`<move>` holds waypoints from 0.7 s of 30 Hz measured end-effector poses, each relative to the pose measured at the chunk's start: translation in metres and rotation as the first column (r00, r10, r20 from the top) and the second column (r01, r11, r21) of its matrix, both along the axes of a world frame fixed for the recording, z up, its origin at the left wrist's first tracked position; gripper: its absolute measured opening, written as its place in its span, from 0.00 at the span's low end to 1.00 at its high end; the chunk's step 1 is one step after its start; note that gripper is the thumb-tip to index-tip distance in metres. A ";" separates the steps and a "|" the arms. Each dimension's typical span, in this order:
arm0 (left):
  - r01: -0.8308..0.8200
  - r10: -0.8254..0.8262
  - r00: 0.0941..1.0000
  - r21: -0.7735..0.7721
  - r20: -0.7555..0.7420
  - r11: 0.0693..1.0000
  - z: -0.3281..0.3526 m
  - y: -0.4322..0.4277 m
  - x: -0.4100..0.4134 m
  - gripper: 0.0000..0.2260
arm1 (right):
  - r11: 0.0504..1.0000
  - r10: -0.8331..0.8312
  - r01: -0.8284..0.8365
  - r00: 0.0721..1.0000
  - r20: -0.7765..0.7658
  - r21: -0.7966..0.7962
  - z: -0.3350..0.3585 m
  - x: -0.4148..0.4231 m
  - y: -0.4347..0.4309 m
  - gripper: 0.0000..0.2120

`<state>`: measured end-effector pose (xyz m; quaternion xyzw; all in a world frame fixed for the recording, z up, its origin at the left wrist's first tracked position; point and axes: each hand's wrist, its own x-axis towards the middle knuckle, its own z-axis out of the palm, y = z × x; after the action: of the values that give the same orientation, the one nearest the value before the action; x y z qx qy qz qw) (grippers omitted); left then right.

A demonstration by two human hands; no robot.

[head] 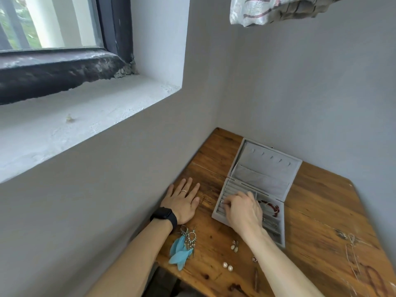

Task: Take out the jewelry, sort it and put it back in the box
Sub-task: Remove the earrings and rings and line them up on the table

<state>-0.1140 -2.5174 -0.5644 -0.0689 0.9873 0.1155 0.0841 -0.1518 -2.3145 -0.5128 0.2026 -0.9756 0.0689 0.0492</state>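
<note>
An open grey velvet jewelry box [285,166] lies on the wooden table [321,221]. My right hand [244,211] is inside it over the ring slots, its fingertips pinching a small ring [222,202]. A red bead bracelet [275,209] lies in a right-hand compartment. My left hand [184,200], wearing a ring and a black watch, rests flat on the table left of the box. Blue feather earrings [181,249], a small flower earring [235,246] and two pearl studs [227,266] lie on the table in front of the box.
The table stands in a corner between two grey walls. A window sill [85,116] runs along the left wall. A necklace [353,254] lies on the table's right side. Cloth [278,9] hangs at the top.
</note>
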 end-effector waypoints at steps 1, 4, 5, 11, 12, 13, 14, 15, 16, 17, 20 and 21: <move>0.000 0.000 1.000 0.001 0.002 1.000 0.000 0.000 0.000 0.26 | 1.000 -0.014 0.014 1.000 0.018 -0.014 0.002 0.000 -0.001 0.10; 0.003 -0.004 1.000 0.009 0.019 1.000 0.003 0.000 0.000 0.26 | 0.991 -0.049 0.057 0.996 0.069 -0.119 0.009 0.005 0.001 0.08; 0.006 -0.006 1.000 0.009 0.023 1.000 0.004 0.000 -0.001 0.26 | 0.979 -0.045 0.060 0.996 0.078 -0.194 0.010 0.010 0.005 0.07; 0.008 -0.008 1.000 0.031 0.004 0.999 0.022 0.002 -0.003 0.25 | 0.797 -0.038 0.111 0.990 0.134 -0.593 0.005 0.092 0.063 0.04; 0.011 -0.009 0.998 0.040 -0.059 0.999 0.025 0.005 -0.003 0.25 | 0.776 -0.048 0.123 0.989 0.137 -0.618 -0.002 0.109 0.075 0.04; 0.017 -0.009 0.989 0.058 -0.149 0.998 0.028 0.009 -0.002 0.23 | 0.763 -0.062 0.135 0.989 0.137 -0.632 -0.010 0.126 0.087 0.05; 0.030 -0.010 0.968 0.075 -0.249 0.997 0.031 0.015 -0.001 0.21 | 0.759 -0.083 0.148 0.988 0.131 -0.634 -0.019 0.141 0.097 0.06; 0.050 -0.020 0.942 0.081 -0.336 0.995 0.035 0.021 0.000 0.19 | 0.763 -0.108 0.159 0.987 0.120 -0.626 -0.027 0.154 0.107 0.08; 0.077 -0.045 0.918 0.065 -0.394 0.995 0.038 0.028 0.000 0.18 | 0.771 -0.135 0.171 0.985 0.106 -0.614 -0.035 0.164 0.115 0.09; 0.105 -0.084 0.904 0.027 -0.420 0.994 0.043 0.035 0.000 0.16 | 0.774 -0.159 0.183 0.983 0.094 -0.606 -0.042 0.172 0.122 0.10; 0.165 -0.208 0.905 -0.144 -0.370 0.976 0.054 0.052 -0.002 0.15 | 0.742 -0.198 0.180 0.979 0.045 -0.645 -0.057 0.180 0.136 0.10; 0.163 -0.221 0.913 -0.190 -0.344 0.968 0.057 0.057 -0.002 0.14 | 0.708 -0.209 0.181 0.977 0.042 -0.683 -0.059 0.178 0.139 0.10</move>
<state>-0.1163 -2.4603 -0.5070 0.0449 0.9938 0.0390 -0.0941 0.0267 -2.1758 -0.5720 0.0673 -0.8965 0.4129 0.1458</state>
